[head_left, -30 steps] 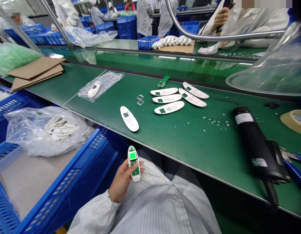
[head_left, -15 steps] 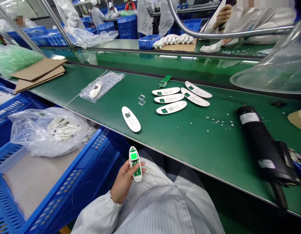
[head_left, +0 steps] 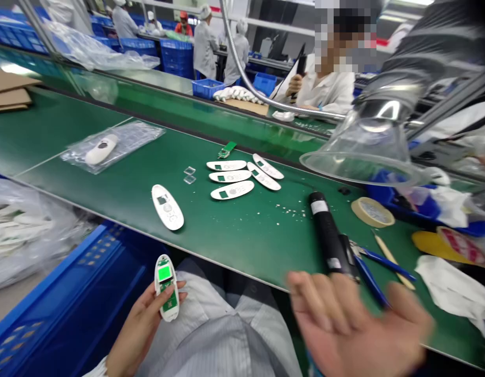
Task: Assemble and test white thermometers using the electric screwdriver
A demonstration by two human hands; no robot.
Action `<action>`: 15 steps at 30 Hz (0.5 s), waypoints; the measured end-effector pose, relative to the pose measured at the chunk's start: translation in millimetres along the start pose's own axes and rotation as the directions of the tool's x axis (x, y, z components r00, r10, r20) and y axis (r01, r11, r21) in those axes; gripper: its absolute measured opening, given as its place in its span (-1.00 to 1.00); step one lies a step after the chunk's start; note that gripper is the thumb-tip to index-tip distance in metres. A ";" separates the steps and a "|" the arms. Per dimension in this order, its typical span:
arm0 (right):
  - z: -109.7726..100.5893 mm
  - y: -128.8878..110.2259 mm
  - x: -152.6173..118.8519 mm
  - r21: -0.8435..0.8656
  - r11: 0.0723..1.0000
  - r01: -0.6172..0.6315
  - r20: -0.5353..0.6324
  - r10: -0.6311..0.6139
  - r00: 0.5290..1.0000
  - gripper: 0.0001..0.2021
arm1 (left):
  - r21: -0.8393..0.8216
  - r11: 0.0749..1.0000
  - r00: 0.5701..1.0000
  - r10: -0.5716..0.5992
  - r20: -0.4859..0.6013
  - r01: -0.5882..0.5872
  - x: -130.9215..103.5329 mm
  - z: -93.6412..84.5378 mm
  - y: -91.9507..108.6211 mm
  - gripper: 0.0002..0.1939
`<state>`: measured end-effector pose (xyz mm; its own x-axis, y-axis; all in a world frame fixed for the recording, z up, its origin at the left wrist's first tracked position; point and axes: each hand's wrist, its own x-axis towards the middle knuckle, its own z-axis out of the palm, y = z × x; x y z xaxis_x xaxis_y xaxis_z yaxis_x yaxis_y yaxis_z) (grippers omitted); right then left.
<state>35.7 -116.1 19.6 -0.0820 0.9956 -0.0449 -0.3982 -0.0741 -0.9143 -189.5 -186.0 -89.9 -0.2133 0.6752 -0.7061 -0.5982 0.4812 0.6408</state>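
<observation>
My left hand [head_left: 142,319] is closed around an open white oval device shell [head_left: 175,312] above my lap, with the thumb on its green circuit board [head_left: 171,299]. The board's small screen [head_left: 164,272] glows bright green. My right hand [head_left: 363,330] is blurred at the lower right, fingers bent and thumb apart, with nothing visible in it. It is nearest the black electric screwdriver [head_left: 324,225] and the blue-handled pliers [head_left: 370,275]. On the table, a white oval cover [head_left: 168,212] lies apart from several similar covers [head_left: 232,190].
Two clear square pieces [head_left: 189,179] and a green circuit board [head_left: 227,150] lie on the green table. A white housing [head_left: 101,149] rests on a plastic bag [head_left: 140,137]. Tape [head_left: 372,211] and a clear hood [head_left: 360,157] are right; a blue crate [head_left: 89,293] is left.
My right hand has come into view at the lower right. The view has swung right, showing the tape, pliers and hood more fully. My left hand still holds the device shell.
</observation>
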 end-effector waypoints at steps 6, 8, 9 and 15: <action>12.0 19.9 9.6 0.343 0.936 -0.083 0.121 0.044 0.992 -0.46 | -0.010 0.999 0.999 -0.037 -0.014 0.037 1.6 -0.8 0.9 -0.42; 12.4 22.6 9.3 0.337 0.939 -0.077 0.127 0.036 0.991 -0.46 | -0.017 0.999 0.999 -0.035 -0.004 0.034 2.2 -1.6 -0.3 -0.42; 12.4 23.0 9.1 0.329 0.941 -0.072 0.127 0.031 0.991 -0.47 | -0.020 0.999 0.999 -0.036 -0.002 0.036 2.5 -2.0 -0.8 -0.42; 14.9 25.3 10.3 0.285 0.957 -0.061 0.141 0.022 0.990 -0.48 | -0.030 0.999 1.000 -0.028 -0.004 0.028 4.0 -1.5 -0.7 -0.41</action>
<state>11.1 -108.5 2.0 -0.2182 0.9759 -0.0076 -0.6362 -0.1482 -0.7571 -191.1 -184.6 -93.7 -0.1993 0.6593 -0.7250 -0.6268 0.4830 0.6115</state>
